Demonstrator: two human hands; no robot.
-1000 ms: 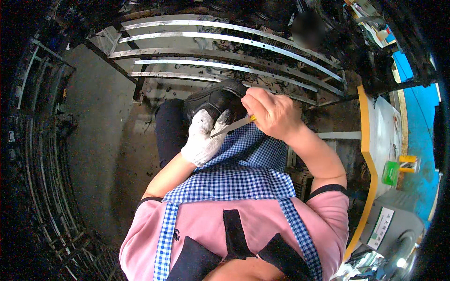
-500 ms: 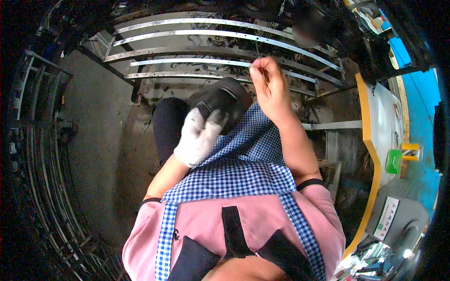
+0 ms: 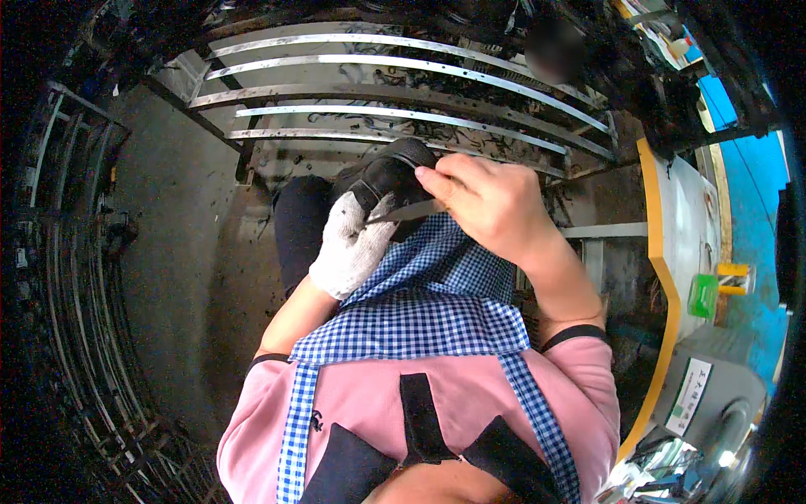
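Note:
My left hand [image 3: 353, 248], in a white knitted glove, grips a black rubbery part [image 3: 388, 176] over my lap. My bare right hand [image 3: 487, 202] is closed around a slim metal blade [image 3: 407, 212], its tip lying against the black part beside the gloved fingers. Below both hands hangs a blue-and-white checked apron [image 3: 428, 294] over a pink shirt.
Curved metal rails [image 3: 403, 88] with dark scraps between them run across the far side. A wire rack [image 3: 63, 277] stands at the left. At the right sit a yellow-edged grey worktable [image 3: 684, 218], a small green object [image 3: 703, 296] and a grey machine [image 3: 705, 395].
My right hand had lifted up and away from the black part half a second ago; now it is back down with the blade against the part. The gloved left hand kept its hold.

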